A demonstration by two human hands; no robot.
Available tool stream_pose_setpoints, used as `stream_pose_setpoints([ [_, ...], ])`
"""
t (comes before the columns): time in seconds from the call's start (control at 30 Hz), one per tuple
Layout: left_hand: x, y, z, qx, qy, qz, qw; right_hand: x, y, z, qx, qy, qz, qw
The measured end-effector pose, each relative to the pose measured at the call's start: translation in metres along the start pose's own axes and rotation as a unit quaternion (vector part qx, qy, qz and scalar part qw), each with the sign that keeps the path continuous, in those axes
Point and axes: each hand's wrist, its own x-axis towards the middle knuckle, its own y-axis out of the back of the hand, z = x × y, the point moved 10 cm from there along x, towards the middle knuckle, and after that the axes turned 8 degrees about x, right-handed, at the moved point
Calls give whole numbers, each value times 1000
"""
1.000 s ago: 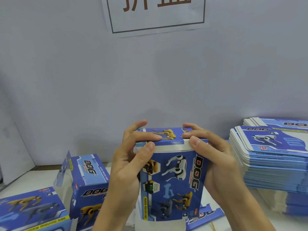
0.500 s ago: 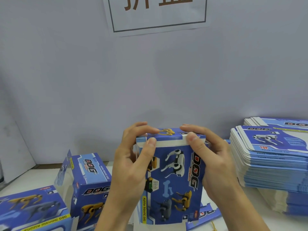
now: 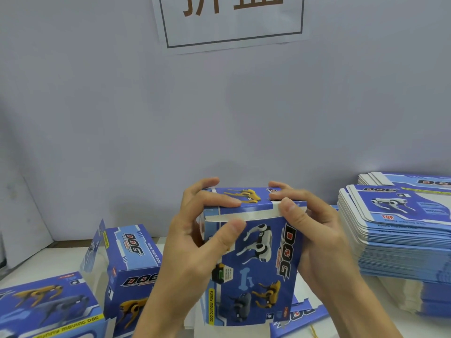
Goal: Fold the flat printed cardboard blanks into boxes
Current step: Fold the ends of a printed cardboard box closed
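Box point(image 3: 253, 267) upright at centre, held above white table point(image 3: 48, 262) between both hands, top flap folded over, white tuck strip showing along front edge. Left hand point(image 3: 195, 240) curled round left side, fingers on top flap, thumb on front panel. Right hand point(image 3: 314, 230) gripping right side, thumb pressing flap edge. Flat blanks stack point(image 3: 395, 232) at right; folded boxes point(image 3: 127, 272) at left.

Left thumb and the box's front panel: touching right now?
Touching. The head view shows the left hand with its thumb pad pressed flat on the front panel of the box, just below the top flap's white edge.
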Motion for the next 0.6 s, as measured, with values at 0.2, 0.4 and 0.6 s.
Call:
stream_pose_setpoints([
  [0.2,3,5,-2,43,-9,54,998,-2,-2,-1,-43,13,-47,998],
  [0.4,3,11,-11,37,2,72,997,-1,-2,0,-98,15,-62,993],
  [0.6,2,9,-18,14,23,60,998,-2,1,2,-44,-1,-58,997],
])
